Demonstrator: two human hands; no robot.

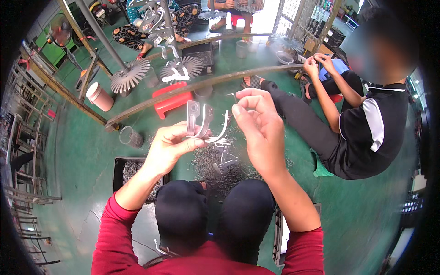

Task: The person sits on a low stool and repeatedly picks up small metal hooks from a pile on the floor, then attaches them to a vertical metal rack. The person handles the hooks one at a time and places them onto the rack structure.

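In front of my knees, my left hand (172, 145) is closed on several curved, flat metal pieces (198, 121). They stand up from its fingers, and the grey one on the left has a round hole near its top. My right hand (258, 121) is raised just to the right of them, thumb and fingers pinched round a small bent metal hook (233, 96) whose thin end sticks out to the left. The hook is apart from the curved pieces. Below both hands, a heap of small metal hooks (220, 176) lies on the green floor.
A black crate (116, 178) of small metal parts and a clear tub (130, 137) stand at left. Beyond are a red stool (172, 100), a low bar (215, 80) and fanned metal strips (130, 78). A co-worker (366, 128) sits close on the right, legs stretched inward.
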